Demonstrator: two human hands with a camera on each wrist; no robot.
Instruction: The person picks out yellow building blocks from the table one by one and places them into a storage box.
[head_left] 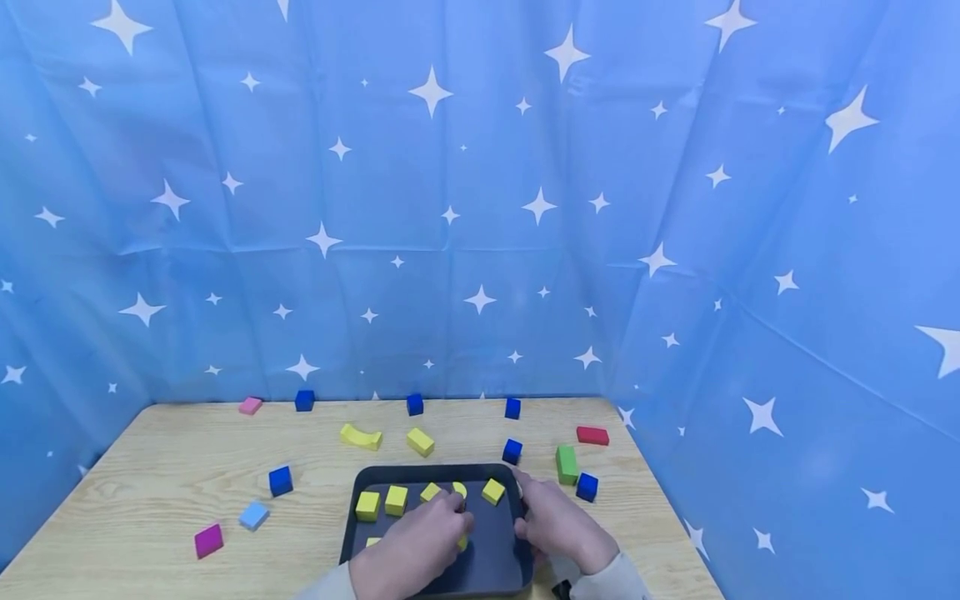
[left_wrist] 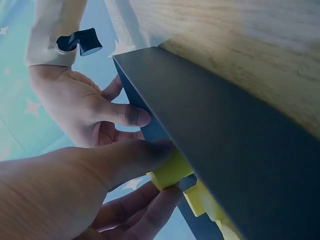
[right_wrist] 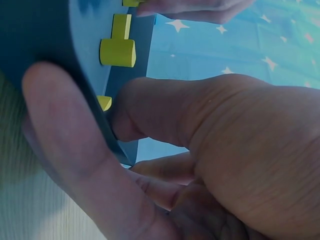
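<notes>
A dark tray (head_left: pixel 498 546) with yellow blocks in it lies at the front of the table. My left hand (head_left: pixel 416 542) is over its middle; in the left wrist view its thumb and fingers pinch a yellow block (left_wrist: pixel 172 170). More yellow blocks, such as a cube (head_left: pixel 367 506) and another (head_left: pixel 492 491), sit along the tray's far side. My right hand (head_left: pixel 558 521) grips the tray's right wall, thumb inside and fingers outside, as the right wrist view shows. Part of the tray and some blocks are hidden under my left hand.
Beyond the tray lie a yellow arch (head_left: pixel 361 437), a yellow block (head_left: pixel 421 442) and several blue cubes (head_left: pixel 512 451). To the right are a green block (head_left: pixel 567 465) and a red one (head_left: pixel 592 436). Light blue (head_left: pixel 254 515) and magenta (head_left: pixel 208 541) blocks lie left. A starry curtain (head_left: pixel 480 208) hangs behind.
</notes>
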